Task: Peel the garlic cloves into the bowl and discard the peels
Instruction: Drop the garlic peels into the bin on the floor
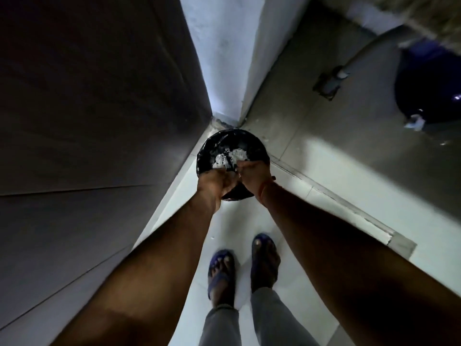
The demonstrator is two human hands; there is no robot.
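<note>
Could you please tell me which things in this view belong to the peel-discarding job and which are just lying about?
Job: left hand, right hand, black-lined bin, whitish peels inside it.

Lying about: dark blue container, floor drain fitting, blue sandals.

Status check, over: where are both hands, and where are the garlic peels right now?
Left hand and right hand over the black bin, fingers curled; grip unclear. White peels inside the bin. Nothing in the way.

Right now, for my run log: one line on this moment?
stage: discarding peels | both hands over bin | white peels inside | grip: unclear
</note>
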